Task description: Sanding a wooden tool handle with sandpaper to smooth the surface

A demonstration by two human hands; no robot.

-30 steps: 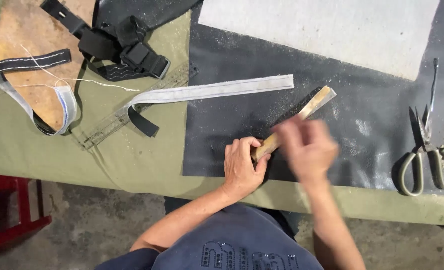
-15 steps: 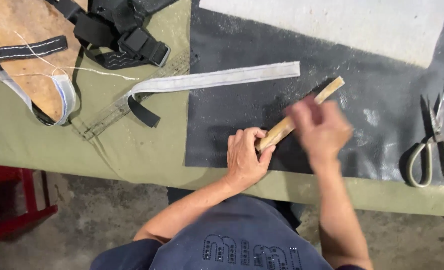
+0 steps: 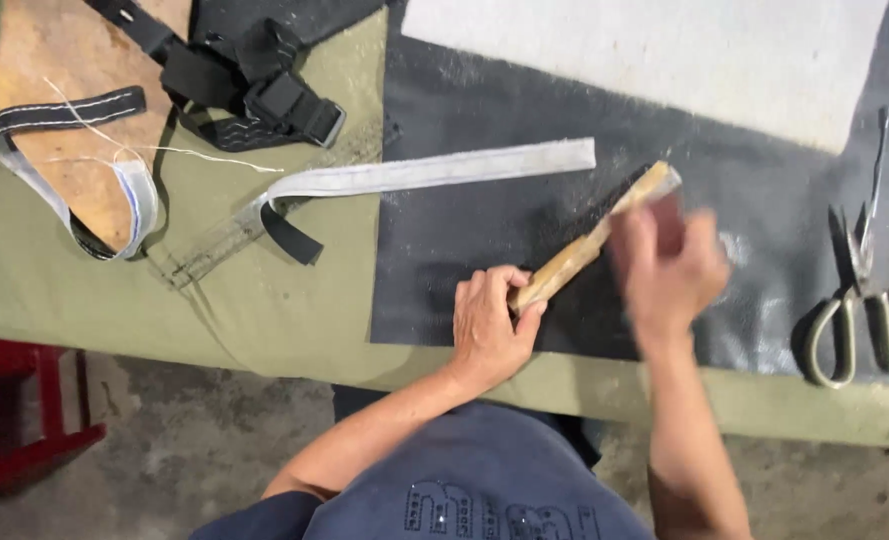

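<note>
Fingers of left hand (image 3: 486, 330) pinch the near end of a pale flat wooden stick (image 3: 589, 238), laid diagonally on a black sheet (image 3: 484, 230). Right hand (image 3: 666, 265) is blurred beside its far end; grip cannot be told. Stick looks light and stiff; hold at the ends. Grey-handled scissors (image 3: 849, 300) lie well apart.

No packages, labels, signs or screens anywhere here — only tools, straps and sheets.

A pale wooden stick (image 3: 589, 244) lies slanted across the black sheet (image 3: 484, 220), its near end pinched in the left hand (image 3: 487, 325), its far end (flat and lighter) beside the blurred right hand (image 3: 667, 262).
</note>
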